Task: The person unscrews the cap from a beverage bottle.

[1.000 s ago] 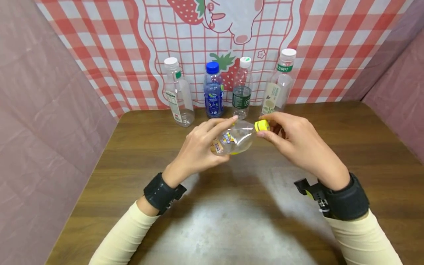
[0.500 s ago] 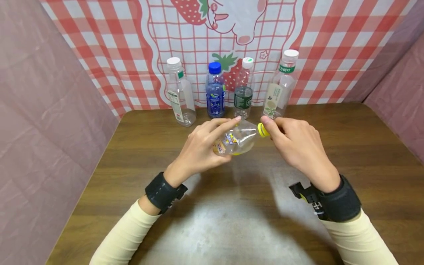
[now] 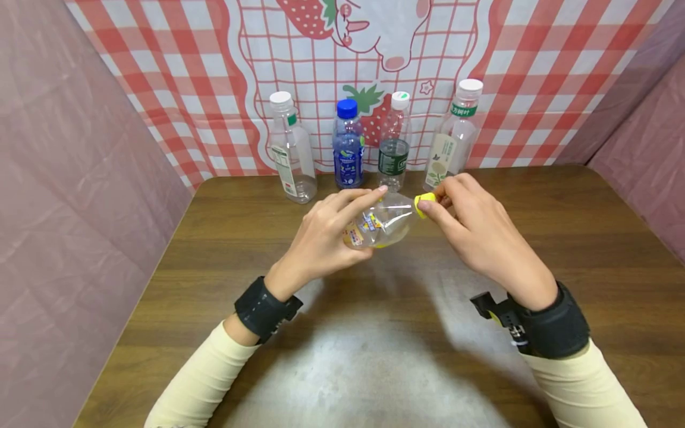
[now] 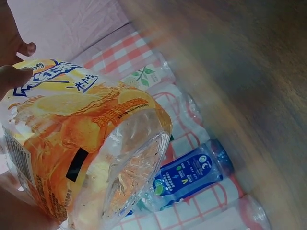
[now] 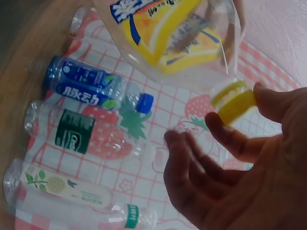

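My left hand point(image 3: 332, 232) grips a clear plastic drink bottle point(image 3: 393, 220) round its body, holding it on its side above the table with the neck to the right. An orange and yellow label point(image 4: 72, 129) wraps it, and its ridged base shows in the left wrist view. At the neck is a yellow bottle cap point(image 3: 425, 204), pinched between the thumb and index finger of my right hand point(image 3: 476, 238). In the right wrist view, a pale gap shows between the cap point(image 5: 237, 105) and the yellow ring below it. The other right fingers are bent and off the bottle.
Behind the hands, several bottles stand along the table's back edge: a white-capped one point(image 3: 293, 148), a blue-capped one point(image 3: 348, 145), a green-labelled one point(image 3: 393, 145) and a taller one point(image 3: 455, 134). A checked cloth point(image 3: 182, 77) hangs behind the wooden table point(image 3: 214, 255).
My right hand has rolled its thumb up over the yellow cap and then back down, showing more of the cap again. The left hand and the bottle have stayed nearly in place.
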Motion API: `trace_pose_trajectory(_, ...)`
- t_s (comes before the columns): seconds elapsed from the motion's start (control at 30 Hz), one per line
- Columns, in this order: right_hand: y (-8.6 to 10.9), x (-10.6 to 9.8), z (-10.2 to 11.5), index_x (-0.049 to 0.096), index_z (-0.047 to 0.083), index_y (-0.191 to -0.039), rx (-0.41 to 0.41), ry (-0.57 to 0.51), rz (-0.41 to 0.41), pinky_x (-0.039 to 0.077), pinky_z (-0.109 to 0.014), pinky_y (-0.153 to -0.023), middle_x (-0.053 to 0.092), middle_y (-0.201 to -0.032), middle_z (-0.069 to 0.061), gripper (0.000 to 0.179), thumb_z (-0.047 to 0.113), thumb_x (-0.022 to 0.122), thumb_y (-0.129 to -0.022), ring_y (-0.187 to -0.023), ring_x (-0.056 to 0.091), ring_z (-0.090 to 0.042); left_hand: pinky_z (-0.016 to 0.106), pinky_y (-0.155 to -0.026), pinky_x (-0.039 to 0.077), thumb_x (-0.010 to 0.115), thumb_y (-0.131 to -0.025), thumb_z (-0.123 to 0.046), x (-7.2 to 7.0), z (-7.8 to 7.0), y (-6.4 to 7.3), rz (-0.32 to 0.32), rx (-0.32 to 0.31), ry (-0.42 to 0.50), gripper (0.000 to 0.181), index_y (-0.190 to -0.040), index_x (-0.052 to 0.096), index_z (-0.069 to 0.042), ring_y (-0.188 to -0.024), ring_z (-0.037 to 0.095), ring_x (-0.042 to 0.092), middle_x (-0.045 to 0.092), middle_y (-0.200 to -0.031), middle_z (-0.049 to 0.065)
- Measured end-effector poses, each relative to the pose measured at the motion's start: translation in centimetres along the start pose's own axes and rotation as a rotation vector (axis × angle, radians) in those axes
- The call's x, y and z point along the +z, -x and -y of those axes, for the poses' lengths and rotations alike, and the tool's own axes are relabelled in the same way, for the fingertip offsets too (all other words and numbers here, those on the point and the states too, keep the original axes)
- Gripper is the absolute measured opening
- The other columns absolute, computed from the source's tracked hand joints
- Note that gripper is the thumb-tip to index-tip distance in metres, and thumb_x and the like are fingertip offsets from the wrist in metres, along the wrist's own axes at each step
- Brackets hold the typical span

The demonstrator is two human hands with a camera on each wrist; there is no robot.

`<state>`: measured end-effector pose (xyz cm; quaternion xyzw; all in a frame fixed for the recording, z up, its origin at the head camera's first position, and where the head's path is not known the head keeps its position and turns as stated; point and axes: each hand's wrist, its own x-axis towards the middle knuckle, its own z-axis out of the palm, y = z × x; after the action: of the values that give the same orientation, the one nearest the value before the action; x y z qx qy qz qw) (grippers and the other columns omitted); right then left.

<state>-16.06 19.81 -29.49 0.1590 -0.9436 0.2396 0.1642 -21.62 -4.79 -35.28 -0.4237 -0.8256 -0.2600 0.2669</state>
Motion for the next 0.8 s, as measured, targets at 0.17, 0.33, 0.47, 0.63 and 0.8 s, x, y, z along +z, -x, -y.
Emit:
trace_pose_trajectory(0.17,0.0,-0.51,-0.21,0.055,0.011,-0.102,-0.093,-0.008,0.033,0.039,-0.028,-0.06,0.056,-0.083,-0.001,0.019,0.029,0.055,-0.097,-0.069,0.047,-0.013,0.035,-0.087,0.048,0.083,-0.064,-0.035,0.08,0.08,-0.02,-0.002,0.007,-0.001,0.094,-0.147,0.039,-0.032,-0.115,0.015,0.054,0.055,-0.133,-0.003)
trace_pose_trajectory(0.33,0.04,-0.77,-0.29,0.055,0.008,-0.112,-0.158,-0.021,0.03,0.044,-0.028,-0.063,0.063,-0.089,-0.001,0.023,0.02,0.061,-0.093,-0.074,0.053,-0.01,0.035,-0.088,0.048,0.084,-0.064,-0.034,0.1,0.1,0.02,-0.001,0.003,0.011,0.094,-0.146,0.039,-0.031,-0.115,0.014,0.054,0.055,-0.133,-0.002)
trace_pose_trajectory(0.47,0.14,-0.9,-0.23,0.053,0.01,-0.121,-0.133,-0.025,0.022,0.045,-0.03,-0.065,0.064,-0.088,0.0,0.034,0.028,0.06,-0.094,-0.076,0.057,-0.01,0.036,-0.088,0.048,0.084,-0.064,-0.033,0.05,0.06,0.05,-0.003,-0.005,0.029,0.094,-0.146,0.039,-0.032,-0.115,0.013,0.054,0.055,-0.133,-0.003)
trace_pose_trajectory(0.63,0.25,-0.89,0.08,0.059,0.014,-0.112,0.048,0.0,-0.03,0.041,-0.034,-0.059,0.066,-0.083,-0.001,0.041,0.049,0.043,-0.098,-0.07,0.056,-0.016,0.035,-0.088,0.048,0.083,-0.064,-0.035,0.03,-0.03,0.01,-0.006,0.004,0.033,0.093,-0.146,0.039,-0.032,-0.116,0.013,0.053,0.055,-0.133,-0.003)
trace_pose_trajectory(0.8,0.05,-0.49,0.18,0.064,0.018,-0.077,0.219,0.047,-0.012,0.034,-0.034,-0.049,0.065,-0.066,0.001,0.06,0.063,0.029,-0.096,-0.06,0.054,-0.019,0.036,-0.087,0.048,0.082,-0.065,-0.037,0.02,-0.13,0.0,-0.004,0.014,-0.003,0.093,-0.146,0.039,-0.032,-0.118,0.015,0.053,0.054,-0.134,-0.002)
